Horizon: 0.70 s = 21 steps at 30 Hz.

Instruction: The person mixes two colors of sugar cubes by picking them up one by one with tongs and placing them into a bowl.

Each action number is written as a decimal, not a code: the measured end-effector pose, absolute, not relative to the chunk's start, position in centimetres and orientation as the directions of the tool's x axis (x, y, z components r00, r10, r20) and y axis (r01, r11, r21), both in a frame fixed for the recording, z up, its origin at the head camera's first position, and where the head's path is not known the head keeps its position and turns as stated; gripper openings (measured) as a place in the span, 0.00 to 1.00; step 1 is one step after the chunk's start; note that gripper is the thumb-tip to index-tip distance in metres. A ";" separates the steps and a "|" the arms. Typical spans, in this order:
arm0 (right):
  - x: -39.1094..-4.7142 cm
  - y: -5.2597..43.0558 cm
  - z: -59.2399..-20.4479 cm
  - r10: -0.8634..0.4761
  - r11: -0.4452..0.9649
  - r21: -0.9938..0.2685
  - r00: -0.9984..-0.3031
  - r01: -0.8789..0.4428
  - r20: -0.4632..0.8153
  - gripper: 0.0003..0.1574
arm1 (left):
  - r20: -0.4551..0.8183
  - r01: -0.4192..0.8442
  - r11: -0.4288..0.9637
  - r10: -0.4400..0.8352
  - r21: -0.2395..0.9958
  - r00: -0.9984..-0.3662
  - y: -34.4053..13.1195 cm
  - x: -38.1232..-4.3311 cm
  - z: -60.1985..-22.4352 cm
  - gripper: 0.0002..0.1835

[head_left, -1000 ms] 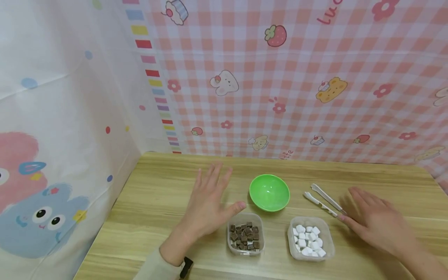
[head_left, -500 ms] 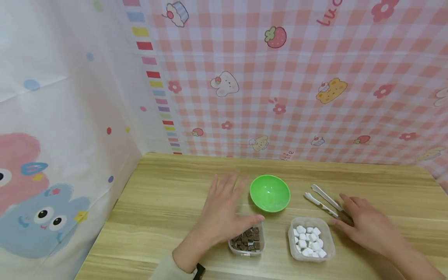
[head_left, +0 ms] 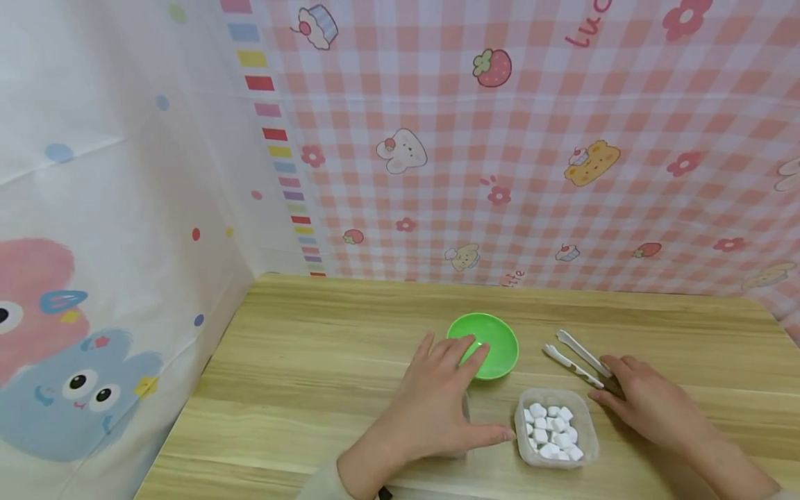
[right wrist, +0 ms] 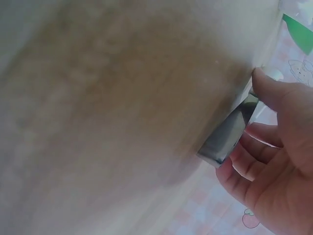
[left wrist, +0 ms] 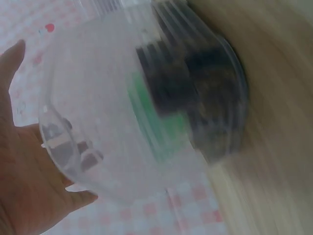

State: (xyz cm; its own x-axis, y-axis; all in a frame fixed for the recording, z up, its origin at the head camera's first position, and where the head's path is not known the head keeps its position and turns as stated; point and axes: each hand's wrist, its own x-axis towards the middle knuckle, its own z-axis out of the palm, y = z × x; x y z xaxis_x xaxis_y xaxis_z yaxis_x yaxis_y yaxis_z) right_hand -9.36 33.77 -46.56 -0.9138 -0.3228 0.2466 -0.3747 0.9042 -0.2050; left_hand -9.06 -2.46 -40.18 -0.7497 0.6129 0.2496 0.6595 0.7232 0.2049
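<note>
My left hand (head_left: 431, 410) hovers with fingers spread above a clear plastic container (left wrist: 93, 93) of dark brown cubes (left wrist: 215, 93), hiding most of it in the head view. Its thumb reaches toward a second clear container (head_left: 589, 427), which holds white cubes (head_left: 550, 430) resembling marshmallows. The fingertips overlap the near left part of a green bowl (head_left: 498, 347). On the right, my right hand (head_left: 656, 403) holds the metal bend of a pair of tongs (head_left: 573, 367) between thumb and fingers. Their white-tipped arms lie spread, pointing toward the back left.
All of it stands on a wood-grain table (head_left: 281, 361). Behind the table hangs a pink checked cloth (head_left: 437, 104) with cartoon prints, and a white printed cloth (head_left: 125, 208) hangs along the left side.
My left hand has moved right, from beside the brown-cube container to over it. The right hand has shifted slightly left and drawn in around the tongs' bend. Containers and bowl stay put.
</note>
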 end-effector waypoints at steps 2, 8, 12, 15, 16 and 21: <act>-9.4 33.9 -46.6 -0.333 0.900 -0.202 -0.908 -0.386 0.254 0.32 | 0.234 0.674 0.717 0.635 0.177 -0.736 -1.9 -8.8 -40.2 0.57; -9.5 33.9 -46.7 -0.347 0.899 -0.176 -0.897 -0.402 0.274 0.22 | 0.182 0.716 0.680 0.692 0.160 -0.698 -0.3 -8.2 -40.4 0.56; -9.4 33.9 -46.7 -0.340 0.898 -0.186 -0.898 -0.398 0.279 0.18 | 0.156 0.737 0.657 0.720 0.159 -0.676 0.6 -7.8 -40.7 0.56; -9.2 34.0 -46.6 -0.325 0.894 -0.218 -0.902 -0.391 0.283 0.16 | 0.140 0.737 0.656 0.724 0.165 -0.675 1.2 -7.6 -41.0 0.57; -9.1 34.0 -46.5 -0.321 0.891 -0.226 -0.899 -0.393 0.298 0.16 | 0.133 0.734 0.658 0.723 0.169 -0.678 1.4 -7.5 -41.0 0.58; -8.6 34.4 -45.6 -0.254 0.870 -0.323 -0.900 -0.372 0.353 0.16 | 0.124 0.726 0.669 0.716 0.157 -0.687 2.5 -7.1 -41.1 0.57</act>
